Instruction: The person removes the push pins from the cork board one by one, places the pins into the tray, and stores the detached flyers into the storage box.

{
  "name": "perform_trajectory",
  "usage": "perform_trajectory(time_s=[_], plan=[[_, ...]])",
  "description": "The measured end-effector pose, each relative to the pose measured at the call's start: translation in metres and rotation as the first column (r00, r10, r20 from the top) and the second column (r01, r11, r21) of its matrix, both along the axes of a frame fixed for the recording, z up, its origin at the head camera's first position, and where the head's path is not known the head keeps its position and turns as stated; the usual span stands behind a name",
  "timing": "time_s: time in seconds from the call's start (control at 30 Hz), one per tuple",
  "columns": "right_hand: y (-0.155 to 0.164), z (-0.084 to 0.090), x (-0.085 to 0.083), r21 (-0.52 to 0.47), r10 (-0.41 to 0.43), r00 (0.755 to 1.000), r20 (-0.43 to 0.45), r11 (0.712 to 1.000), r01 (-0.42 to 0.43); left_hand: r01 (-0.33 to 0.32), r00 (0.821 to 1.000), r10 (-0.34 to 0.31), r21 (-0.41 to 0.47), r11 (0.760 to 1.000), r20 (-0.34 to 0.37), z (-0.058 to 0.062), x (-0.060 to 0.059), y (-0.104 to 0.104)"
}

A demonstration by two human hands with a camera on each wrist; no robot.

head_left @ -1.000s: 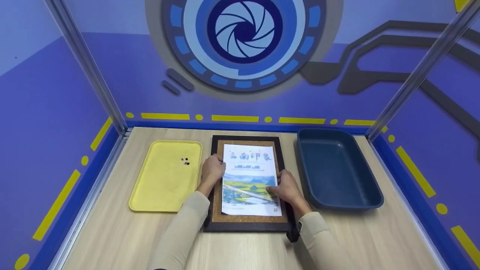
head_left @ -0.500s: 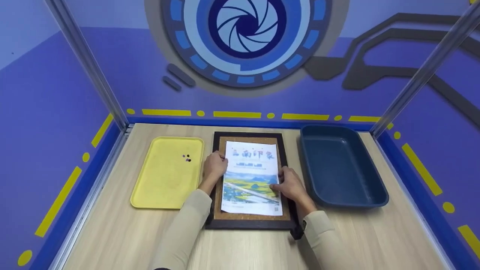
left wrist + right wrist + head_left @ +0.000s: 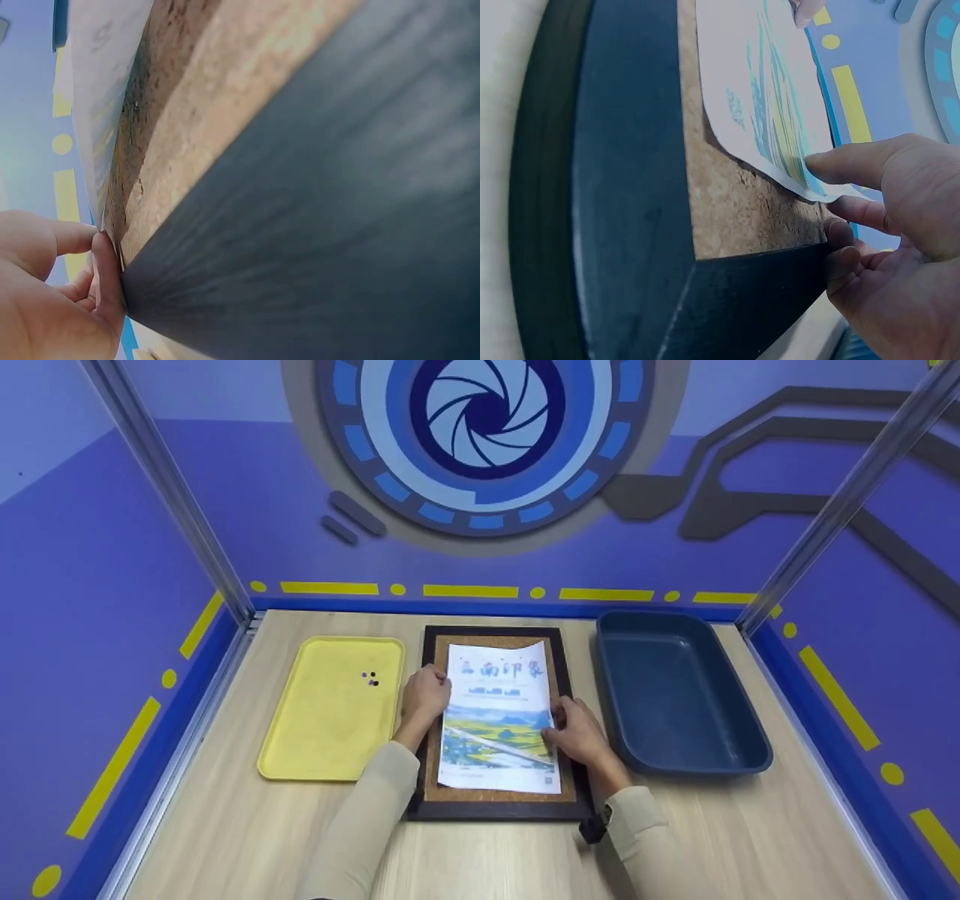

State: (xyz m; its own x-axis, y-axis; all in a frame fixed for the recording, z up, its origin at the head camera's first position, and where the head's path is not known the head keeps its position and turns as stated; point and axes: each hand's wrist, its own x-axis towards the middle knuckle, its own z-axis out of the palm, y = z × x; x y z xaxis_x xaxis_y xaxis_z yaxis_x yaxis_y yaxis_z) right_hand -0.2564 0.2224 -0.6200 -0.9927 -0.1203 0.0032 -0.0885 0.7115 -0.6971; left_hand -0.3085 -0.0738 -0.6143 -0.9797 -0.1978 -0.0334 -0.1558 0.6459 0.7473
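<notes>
2 hands work on 1 printed sheet [image 3: 498, 712] that lies on a cork board [image 3: 561, 675] with a dark frame, set midway along the table [image 3: 225, 825] between a yellow tray [image 3: 330, 735] and a blue bin [image 3: 675, 750].

From the head view the left hand [image 3: 424, 697] sits at the sheet's left edge and the right hand [image 3: 576, 731] at its right edge, but the finger detail is too small there. The left wrist view shows the thumb and fingers [image 3: 105, 270] pinching the sheet's edge, which is raised off the cork. The right wrist view shows the right fingers [image 3: 847, 161] nearly straight, 1 fingertip resting on the sheet's lifted, curling corner, the others against the frame's edge; nothing is gripped.

Bare cork shows all round the sheet, widest below it. Tray and bin both stand just beside the frame, leaving little room sideways; bare table lies toward the near edge.

White paper carries blue characters at the top and a landscape print in blue, yellow and green below. 3 small dark dots [image 3: 370, 679] lie in the tray.
</notes>
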Motion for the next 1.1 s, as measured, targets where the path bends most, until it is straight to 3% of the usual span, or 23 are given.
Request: perform_trajectory(time_s=[0.33, 0.67, 0.83, 0.93, 1.1], plan=[[0.008, -0.002, 0.008, 0.007, 0.043, 0.997, -0.057, 0.999, -0.043, 0.027, 0.999, -0.027, -0.003, 1.000, -0.031, -0.003, 0.001, 0.003], [0.001, -0.004, 0.015, -0.023, 0.151, 0.976, -0.154, 0.987, -0.157, 0.009, 1.000, -0.008, 0.043, 0.999, -0.009, 0.003, -0.002, -0.004], [-0.003, 0.011, 0.016, -0.128, 0.066, 0.985, -0.159, 0.988, -0.087, -0.005, 1.000, 0.005, 0.131, 0.991, 0.005, 0.008, -0.004, -0.008], [-0.001, 0.023, 0.015, -0.211, -0.012, 0.987, -0.159, 0.977, -0.022, 0.004, 1.000, 0.000, 0.186, 0.983, -0.024, 0.013, -0.004, -0.009], [0.011, 0.050, 0.010, -0.344, -0.118, 0.989, -0.091, 0.936, 0.080, 0.019, 0.996, 0.007, 0.299, 0.954, -0.086, 0.035, -0.006, -0.002]])
